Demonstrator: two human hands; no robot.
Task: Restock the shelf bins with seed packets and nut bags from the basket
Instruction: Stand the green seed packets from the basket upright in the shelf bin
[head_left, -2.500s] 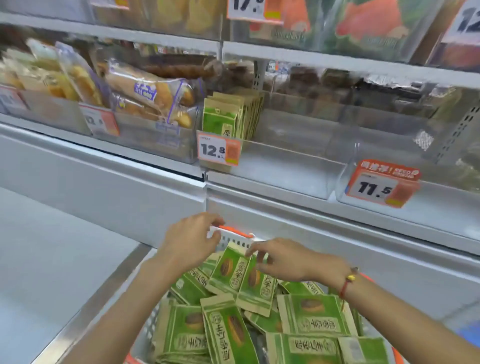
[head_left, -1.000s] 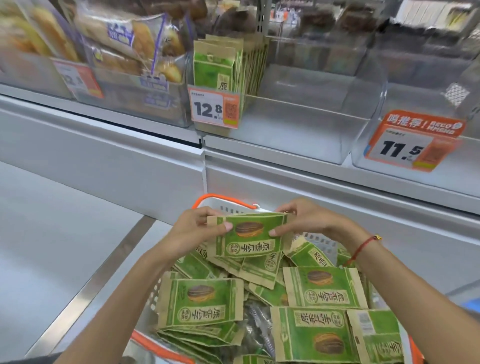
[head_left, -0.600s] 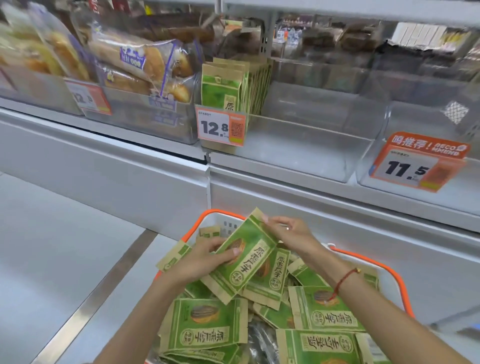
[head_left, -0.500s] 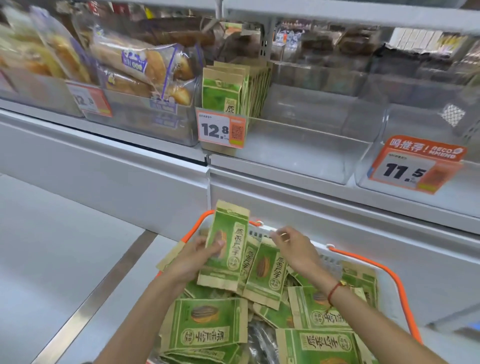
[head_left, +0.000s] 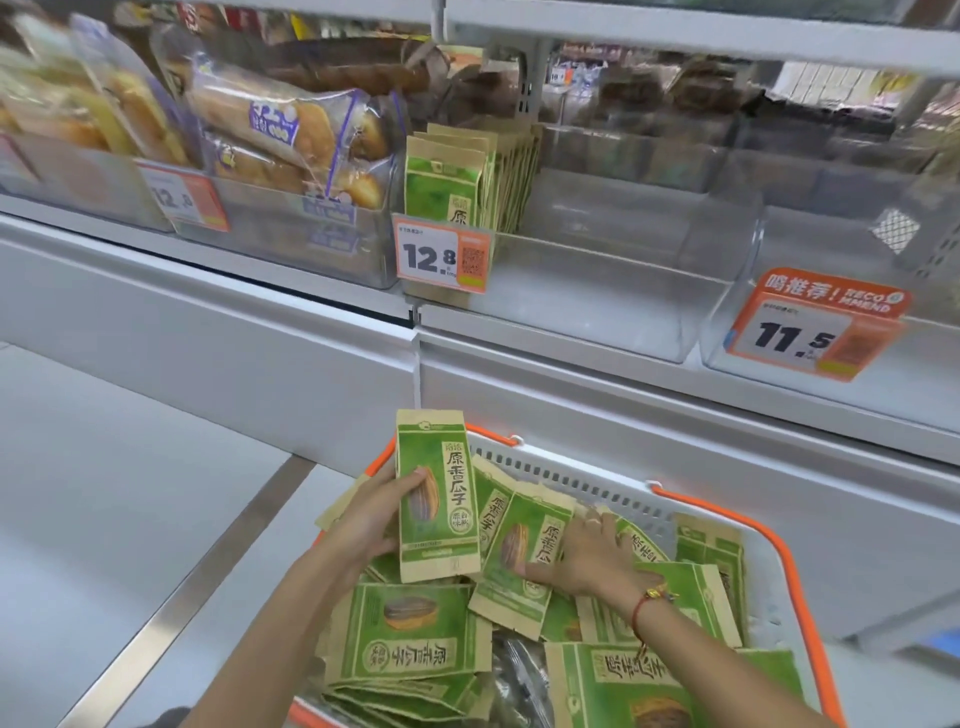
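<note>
A white basket with an orange rim sits low in front of me, heaped with green and tan seed packets. My left hand holds one seed packet upright above the basket's left side. My right hand lies on a second, tilted seed packet in the pile, thumb under its edge and fingers on top. On the shelf above, a clear bin holds a row of upright matching packets at its left end; the rest of that bin holds nothing.
Price tags reading 12.8 and 11.5 hang on the bin fronts. Bagged bread fills the bins to the left. Another clear bin stands at the right. A white cabinet front runs below the shelf.
My left hand has turned the lifted seed packet upright and holds it alone. My right hand let go of it and dropped onto another packet in the basket.
</note>
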